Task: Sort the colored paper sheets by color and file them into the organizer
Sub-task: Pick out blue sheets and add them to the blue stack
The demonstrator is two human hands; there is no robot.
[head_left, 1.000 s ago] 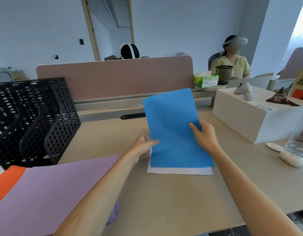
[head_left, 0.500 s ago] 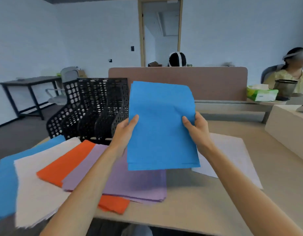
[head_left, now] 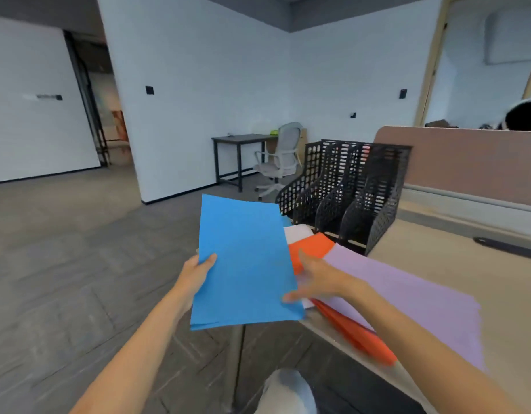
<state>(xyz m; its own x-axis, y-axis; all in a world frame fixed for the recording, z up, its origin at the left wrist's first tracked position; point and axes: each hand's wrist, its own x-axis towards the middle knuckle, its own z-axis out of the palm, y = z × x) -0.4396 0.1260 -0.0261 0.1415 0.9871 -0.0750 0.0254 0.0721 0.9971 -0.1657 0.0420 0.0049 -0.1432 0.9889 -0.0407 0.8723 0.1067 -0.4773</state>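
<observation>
A stack of blue paper sheets [head_left: 243,264] hovers over the desk's left end. My left hand [head_left: 197,274] grips its left edge. My right hand [head_left: 316,279] lies at its right edge with fingers spread, blurred; whether it still pinches the sheets is unclear. Under and right of the blue stack lie a white sheet [head_left: 297,233], orange sheets [head_left: 310,249] and purple sheets [head_left: 407,297] on the desk [head_left: 467,264]. The black mesh organizer [head_left: 348,192] with several upright slots stands behind them.
A pink partition [head_left: 467,162] runs along the desk's far side, with a person's head behind it. A black strip [head_left: 506,248] lies on the desk at right. An office chair [head_left: 277,161] and dark side table [head_left: 240,141] stand across the open floor at left.
My view has swung left. Both hands carried the blue stack from the white sheet at the desk's middle to the left end, over the fanned coloured piles. My right hand has loosened.
</observation>
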